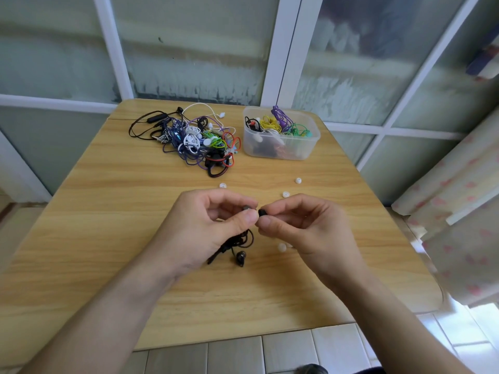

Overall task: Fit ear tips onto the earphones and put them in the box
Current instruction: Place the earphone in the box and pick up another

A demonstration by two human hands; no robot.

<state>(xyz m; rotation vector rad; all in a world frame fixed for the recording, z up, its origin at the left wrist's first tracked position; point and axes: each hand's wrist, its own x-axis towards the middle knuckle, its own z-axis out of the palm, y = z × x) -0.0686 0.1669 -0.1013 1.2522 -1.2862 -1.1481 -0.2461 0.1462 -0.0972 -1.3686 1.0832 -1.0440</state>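
My left hand (213, 225) pinches one earbud (246, 207) of a black wired earphone between thumb and fingers. Its coiled black cable (237, 242) hangs below the hand, with the second earbud (240, 258) dangling just above the table. My right hand (299, 225) pinches a small black ear tip (262, 212) right beside that earbud, almost touching it. Several loose white ear tips lie on the wooden table (121, 238): one (222, 185) behind my left hand, two (286, 194) (298, 180) behind my right hand, one (281, 247) under my right hand.
A tangled pile of coloured earphones (197, 139) lies at the table's far middle. To its right stands a translucent plastic box (280, 151) holding several coiled earphones. A frosted window is behind the table, a patterned curtain (464, 225) at the right.
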